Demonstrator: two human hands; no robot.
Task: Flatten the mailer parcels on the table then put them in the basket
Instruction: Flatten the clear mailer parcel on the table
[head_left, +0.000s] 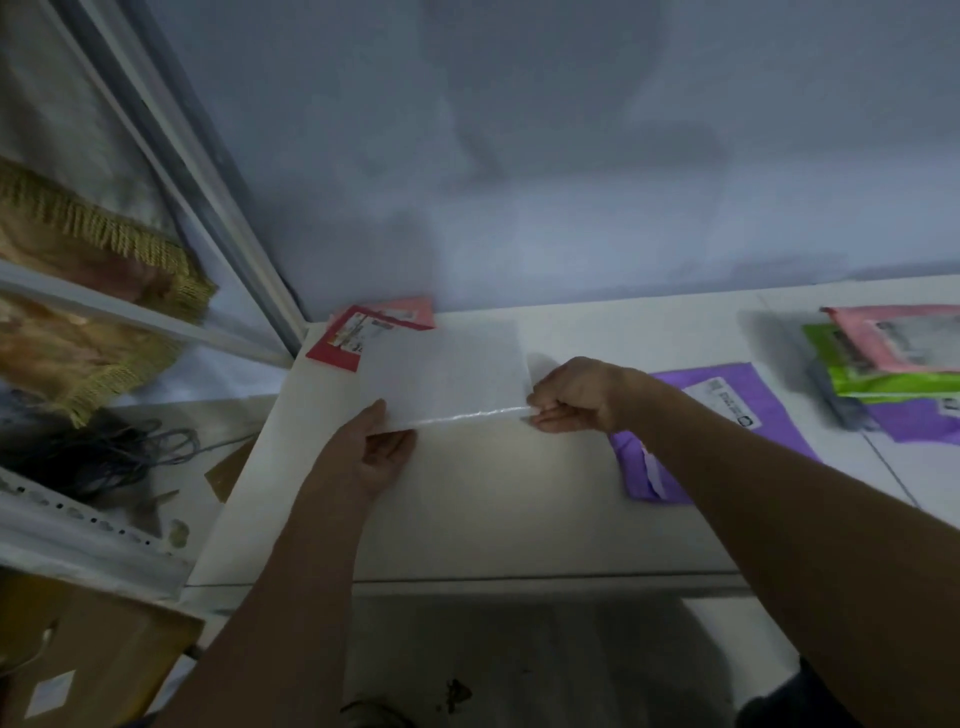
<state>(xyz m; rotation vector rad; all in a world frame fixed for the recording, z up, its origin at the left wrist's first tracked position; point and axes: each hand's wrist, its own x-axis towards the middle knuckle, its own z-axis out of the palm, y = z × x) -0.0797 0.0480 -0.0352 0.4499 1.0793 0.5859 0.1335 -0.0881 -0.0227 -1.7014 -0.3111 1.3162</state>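
Observation:
A white mailer parcel (447, 374) is held just above the white table (498, 509), its far edge reaching toward the wall. My left hand (371, 452) pinches its near left corner with the thumb on top. My right hand (576, 395) grips its near right corner with curled fingers. A red mailer (340, 340) and a pink one (410, 309) lie behind it against the wall. To the right lies a purple mailer (727, 415), partly under my right forearm. No basket is in view.
A pile of pink (898, 338), green (852, 374) and purple (914, 421) mailers sits at the table's right end. Left of the table are a window frame, fringed curtains (93, 249), dark cables (104, 452) and a cardboard box (78, 660). The wall runs close behind.

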